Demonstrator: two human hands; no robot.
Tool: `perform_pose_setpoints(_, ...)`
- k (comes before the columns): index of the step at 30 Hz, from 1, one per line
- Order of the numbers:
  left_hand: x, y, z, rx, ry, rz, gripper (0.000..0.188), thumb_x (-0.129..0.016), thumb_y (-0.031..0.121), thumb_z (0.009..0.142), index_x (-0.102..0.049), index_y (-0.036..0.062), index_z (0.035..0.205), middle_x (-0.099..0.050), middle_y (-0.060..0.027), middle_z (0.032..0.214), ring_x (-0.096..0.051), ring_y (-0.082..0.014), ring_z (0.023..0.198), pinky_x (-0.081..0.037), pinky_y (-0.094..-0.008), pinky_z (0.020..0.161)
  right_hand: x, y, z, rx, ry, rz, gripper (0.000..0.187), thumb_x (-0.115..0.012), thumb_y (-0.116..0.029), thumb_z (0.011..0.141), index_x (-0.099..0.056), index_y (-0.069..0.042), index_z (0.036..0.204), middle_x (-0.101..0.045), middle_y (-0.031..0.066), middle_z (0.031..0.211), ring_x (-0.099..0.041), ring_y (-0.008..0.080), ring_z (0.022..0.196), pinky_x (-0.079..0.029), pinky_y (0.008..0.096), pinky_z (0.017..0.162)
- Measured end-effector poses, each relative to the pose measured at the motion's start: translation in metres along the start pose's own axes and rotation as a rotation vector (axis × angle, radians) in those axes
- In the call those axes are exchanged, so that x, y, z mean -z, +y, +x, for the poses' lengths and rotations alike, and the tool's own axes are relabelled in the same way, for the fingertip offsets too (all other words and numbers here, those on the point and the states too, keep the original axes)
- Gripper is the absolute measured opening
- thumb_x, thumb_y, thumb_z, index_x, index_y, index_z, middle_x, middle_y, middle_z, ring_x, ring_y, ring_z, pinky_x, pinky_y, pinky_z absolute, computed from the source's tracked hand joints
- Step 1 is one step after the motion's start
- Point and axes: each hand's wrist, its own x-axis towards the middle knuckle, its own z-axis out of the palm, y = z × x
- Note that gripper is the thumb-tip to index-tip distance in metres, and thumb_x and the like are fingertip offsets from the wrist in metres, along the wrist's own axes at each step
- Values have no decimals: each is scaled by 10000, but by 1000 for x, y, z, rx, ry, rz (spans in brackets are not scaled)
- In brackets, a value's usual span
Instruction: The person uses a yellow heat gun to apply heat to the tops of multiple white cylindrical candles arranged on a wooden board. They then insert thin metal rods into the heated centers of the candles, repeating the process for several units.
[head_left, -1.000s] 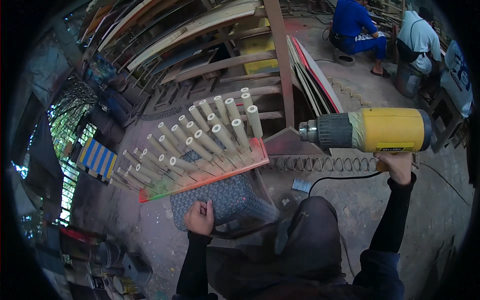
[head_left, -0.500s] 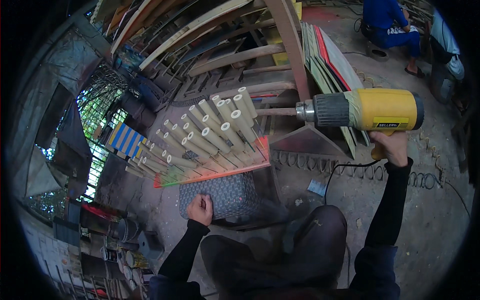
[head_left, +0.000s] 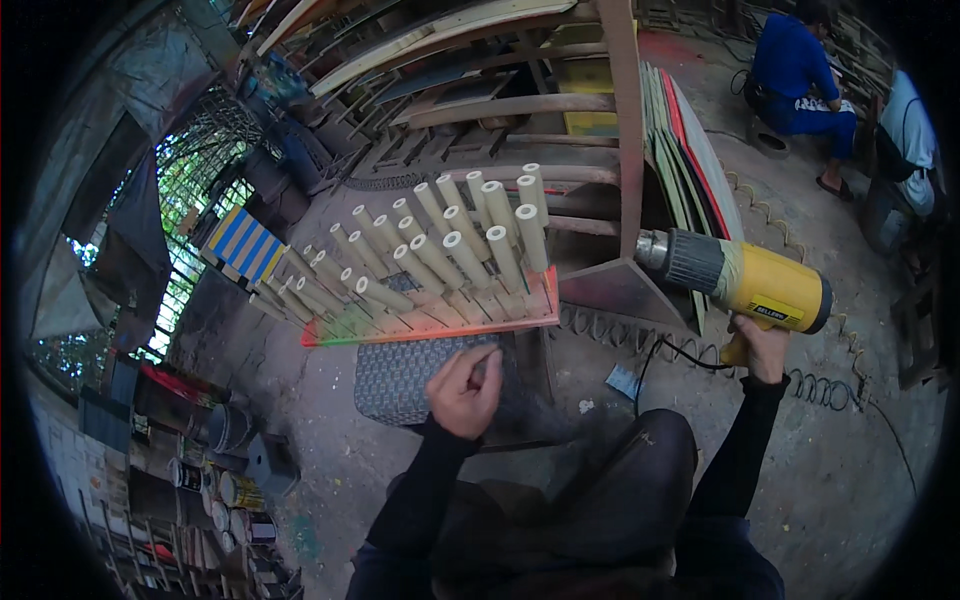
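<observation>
My right hand [head_left: 762,348] grips the handle of a yellow and black heat gun [head_left: 765,285], its metal nozzle pointing left. Left of the nozzle, many pale hollow tubes [head_left: 465,258] stand on thin rods, tilted at various angles, in a long board [head_left: 440,320] stained orange, red and green. The board rests at the far edge of a grey woven-patterned block [head_left: 400,380]. Over the near right part of that block is my left hand [head_left: 466,392], loosely closed with nothing visible in it. A dark cord [head_left: 690,358] trails from the heat gun.
A wooden rack [head_left: 625,130] with leaning panels [head_left: 680,150] stands beyond the tubes. Coiled hose [head_left: 600,325] lies on the floor. A person in blue [head_left: 795,75] sits at the far right. Paint cans [head_left: 240,492] stand at left, below a striped blue-yellow panel [head_left: 243,247].
The heat gun has swung down and nearer, its nozzle now tilted slightly up and farther from the tubes. My left hand has lifted and moved right from the block's near edge.
</observation>
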Motion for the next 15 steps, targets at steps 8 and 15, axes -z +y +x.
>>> perform_pose_setpoints(8, -80, 10, 23, 131, 107, -98, 237, -612, 32, 832, -630, -31, 1059, -673, -159, 832, -613, -120, 556, -469, -261, 501, 32, 29, -36, 90, -16, 63, 399, -726, -267, 724, -560, -9, 977, -608, 85, 808, -591, 189, 656, -475, 293, 590)
perform_pose_setpoints(15, -96, -15, 27, 36, 116, -44, 183, -619, 88, 830, -649, -9, 982, -650, -174, 772, -658, -283, 678, -503, -338, 601, 41, 26, -56, 130, -18, 74, 403, -739, -203, 706, -563, 15, 995, -613, 103, 802, -605, 213, 684, -492, 317, 620)
